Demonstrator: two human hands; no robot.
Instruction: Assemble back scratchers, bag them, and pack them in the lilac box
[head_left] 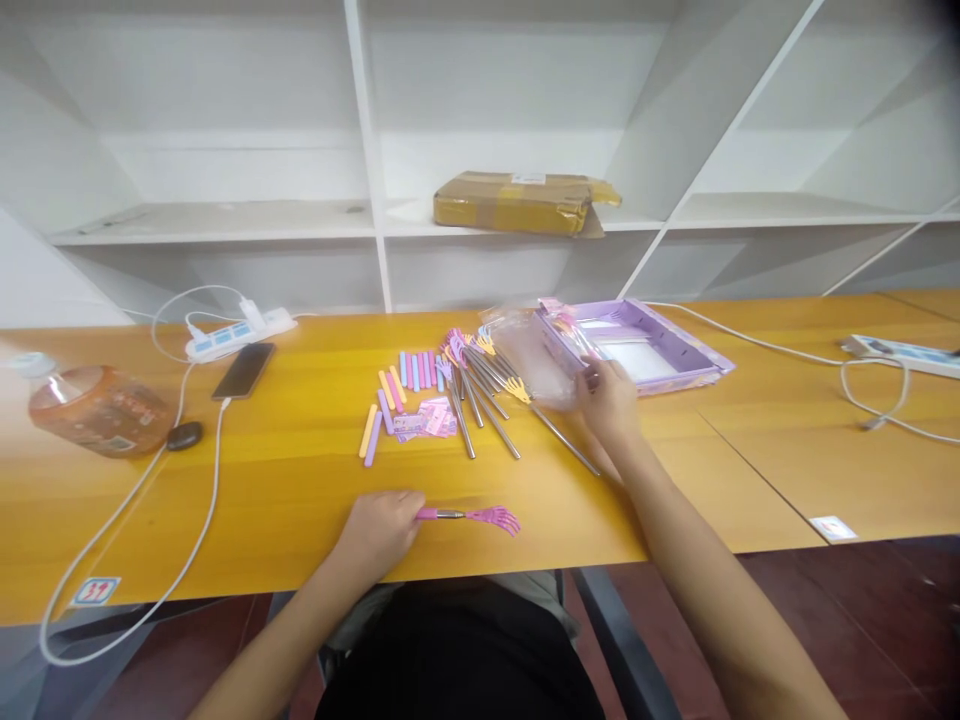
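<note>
My left hand (384, 530) is closed around the pink handle of a back scratcher (491, 517), its pink claw pointing right above the table's front edge. Over the left rim of a purple box (694, 375), my right hand (609, 400) pinches the lower end of a clear plastic bag (576, 330) with something pink inside; the fingertips are partly hidden. Several steel back scratcher rods with coloured claws (480, 385) lie in a pile between the hands. Left of the pile are loose coloured handle tubes (420, 371) and small printed cards (436, 418).
Crumpled clear plastic bags (525, 350) lie beside the box. On the left are a bottle (101, 410), a phone (244, 370), a power strip (240, 335) and looping white cables. Another power strip (907, 355) sits far right. A taped carton (517, 203) rests on the shelf.
</note>
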